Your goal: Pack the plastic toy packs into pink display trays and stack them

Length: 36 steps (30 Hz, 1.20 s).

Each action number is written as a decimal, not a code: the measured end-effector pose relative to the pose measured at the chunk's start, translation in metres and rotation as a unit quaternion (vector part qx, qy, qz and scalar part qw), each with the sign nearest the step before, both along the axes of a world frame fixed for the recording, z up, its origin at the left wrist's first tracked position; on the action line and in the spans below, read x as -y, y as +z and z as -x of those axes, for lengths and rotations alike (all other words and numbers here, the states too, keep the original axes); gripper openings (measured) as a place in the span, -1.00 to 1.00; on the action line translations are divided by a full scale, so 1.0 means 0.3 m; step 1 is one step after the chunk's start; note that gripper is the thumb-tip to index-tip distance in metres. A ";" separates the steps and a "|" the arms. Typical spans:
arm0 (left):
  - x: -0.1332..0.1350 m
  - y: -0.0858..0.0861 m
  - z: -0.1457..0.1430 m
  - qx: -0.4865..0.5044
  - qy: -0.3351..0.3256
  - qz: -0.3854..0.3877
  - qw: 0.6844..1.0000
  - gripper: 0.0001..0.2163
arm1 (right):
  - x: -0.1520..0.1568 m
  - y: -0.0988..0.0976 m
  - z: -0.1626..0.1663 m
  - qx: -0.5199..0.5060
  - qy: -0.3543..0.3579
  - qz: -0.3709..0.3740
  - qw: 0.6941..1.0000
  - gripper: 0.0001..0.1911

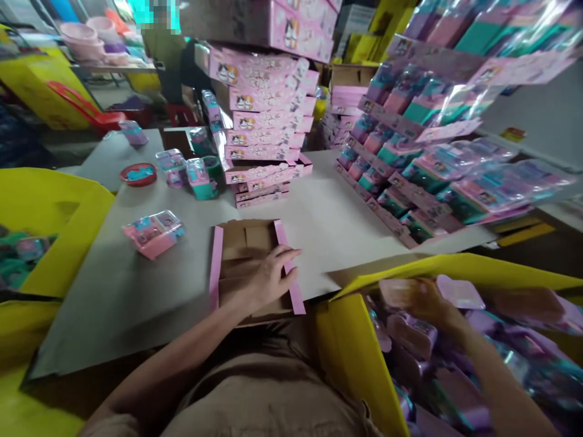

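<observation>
Directly in front of the person, an open pink-edged cardboard tray (255,267) is lying empty on the grey table (136,285), the left hand (268,276) resting flat and open on its right edge. Right of the tray, the right hand (421,297) is closing around a blurred pink plastic toy pack (401,292) in the yellow bin (355,352), so filling is only starting.

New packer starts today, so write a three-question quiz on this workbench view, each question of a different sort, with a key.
1. True or false: the left hand rests on the open pink-edged tray.
2. Where does the right hand reach?
A. the red bowl
B. the yellow bin of pink toys
C. the stack of pink boxes
3. Fill in: a single wrapped toy pack lies on the grey table to the ___ of the tray.

Key: 1 true; 2 B; 3 left
</observation>
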<state>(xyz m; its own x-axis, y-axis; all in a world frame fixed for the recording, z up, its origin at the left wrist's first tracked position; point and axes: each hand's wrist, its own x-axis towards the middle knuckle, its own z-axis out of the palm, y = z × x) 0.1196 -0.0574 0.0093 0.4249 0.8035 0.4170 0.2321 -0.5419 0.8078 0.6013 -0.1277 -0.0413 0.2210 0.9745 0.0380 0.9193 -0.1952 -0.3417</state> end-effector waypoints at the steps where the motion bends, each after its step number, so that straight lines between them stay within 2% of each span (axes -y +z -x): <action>1: 0.005 0.019 -0.013 0.015 -0.005 0.017 1.000 -0.65 | 0.011 0.062 -0.032 -0.015 -0.007 -0.008 1.000 -0.26; 3: 0.018 0.064 -0.064 0.056 -0.039 0.073 0.995 -0.59 | 0.033 0.210 -0.065 -0.029 -0.025 -0.045 0.998 -0.09; 5: 0.027 0.110 -0.130 0.109 -0.103 0.173 0.973 -0.35 | 0.044 0.380 -0.013 -0.025 0.008 -0.079 0.997 0.06; 6: 0.029 0.131 -0.161 0.135 -0.139 0.235 0.953 -0.19 | 0.043 0.464 0.053 -0.014 0.046 -0.091 0.995 0.12; 8: 0.024 0.162 -0.202 0.186 -0.202 0.352 0.895 0.06 | 0.021 0.608 0.253 0.000 0.180 -0.086 0.980 0.11; 9: 0.019 0.170 -0.208 0.217 -0.220 0.392 0.866 0.11 | 0.000 0.662 0.372 0.019 0.257 -0.112 0.960 0.06; 11: 0.002 0.172 -0.190 0.302 -0.206 0.429 0.826 0.03 | -0.062 0.723 0.607 0.070 0.363 -0.153 0.916 0.04; 13: -0.022 0.159 -0.142 0.395 -0.150 0.435 0.795 -0.18 | -0.146 0.730 0.786 0.082 0.413 -0.185 0.888 0.05; 15: -0.050 0.139 -0.083 0.461 -0.099 0.438 0.766 -0.38 | -0.241 0.698 0.885 0.010 0.424 -0.217 0.879 0.16; 18: -0.085 0.104 -0.014 0.505 -0.058 0.437 0.742 -0.57 | -0.373 0.625 0.918 -0.124 0.418 -0.225 0.871 0.33; 21: -0.103 0.068 0.011 0.500 -0.027 0.448 0.741 -0.65 | -0.438 0.583 0.912 -0.130 0.429 -0.151 0.881 0.22; 23: -0.107 0.049 0.012 0.479 -0.013 0.439 0.760 -0.58 | -0.437 0.582 0.926 -0.057 0.443 -0.108 0.888 0.10; 26: -0.112 0.038 0.011 0.426 -0.003 0.356 0.832 -0.29 | -0.416 0.599 0.971 0.053 0.456 -0.084 0.884 0.02; 28: -0.118 0.037 0.017 0.376 -0.002 0.302 0.876 -0.15 | -0.419 0.605 0.988 0.051 0.471 -0.084 0.877 0.00; 30: -0.126 0.035 0.025 0.354 0.017 0.279 0.893 -0.22 | -0.437 0.594 0.978 -0.031 0.478 -0.094 0.873 0.04; 32: -0.132 0.028 0.031 0.376 0.046 0.269 0.885 -0.34 | -0.462 0.561 0.948 -0.167 0.453 -0.086 0.871 0.15; 34: -0.133 0.011 0.026 0.401 0.059 0.261 0.876 -0.37 | -0.487 0.514 0.912 -0.310 0.387 -0.044 0.867 0.23; 36: -0.128 -0.022 0.004 0.383 0.064 0.248 0.888 -0.34 | -0.516 0.473 0.880 -0.411 0.308 -0.010 0.858 0.24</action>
<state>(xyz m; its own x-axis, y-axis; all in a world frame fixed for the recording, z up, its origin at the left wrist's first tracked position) 0.1186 -0.0191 0.0026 0.0618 0.9903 0.1248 -0.4537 -0.0835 0.8872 0.3374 0.0271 0.1004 -0.3761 0.9169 0.1338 0.2930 0.2547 -0.9216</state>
